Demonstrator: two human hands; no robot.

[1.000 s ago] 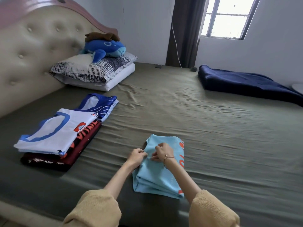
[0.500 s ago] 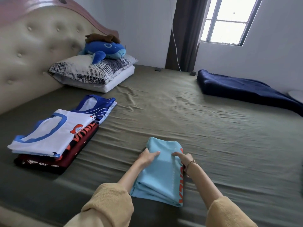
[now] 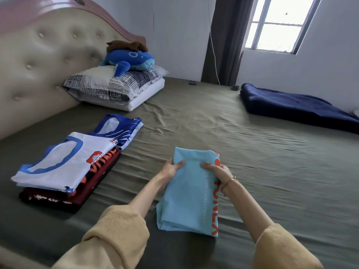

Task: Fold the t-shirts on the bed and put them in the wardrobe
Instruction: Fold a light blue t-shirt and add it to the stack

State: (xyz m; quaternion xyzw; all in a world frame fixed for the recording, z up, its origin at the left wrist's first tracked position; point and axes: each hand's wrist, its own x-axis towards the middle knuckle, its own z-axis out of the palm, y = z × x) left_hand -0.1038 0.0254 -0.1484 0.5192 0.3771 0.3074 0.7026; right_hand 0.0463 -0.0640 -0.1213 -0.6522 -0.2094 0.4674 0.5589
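A folded light-blue t-shirt (image 3: 191, 193) with orange lettering along its right edge is seen at lower centre of the frame, on the olive bed sheet (image 3: 252, 152). It is gripped at its far end from both sides. The left hand (image 3: 172, 168) is curled round the left edge, thumb on top and fingers underneath. The right hand (image 3: 217, 171) is curled round the right edge, fingers laid over the top of the cloth; a thin bracelet (image 3: 231, 180) is noted on that wrist. Whether the far end is raised off the sheet cannot be told. Yellow knit sleeves (image 3: 108, 235) are seen at the bottom edge.

At centre left, a stack of folded shirts (image 3: 64, 167) lies on the bed, well apart from the blue one: a white shirt with blue collar trim on top, a dark red one beneath, a blue-and-white one partly under the far end.

At upper left, a patterned pillow (image 3: 114, 86) on a white pillow is set against the tufted headboard (image 3: 38, 61), with a blue plush toy (image 3: 132, 60) on top. At right, a folded navy blanket (image 3: 295, 107) lies near the wall. A dark curtain (image 3: 225, 39) and a window (image 3: 279, 24) are recorded at upper right. Nothing stands between the hands and the stack.
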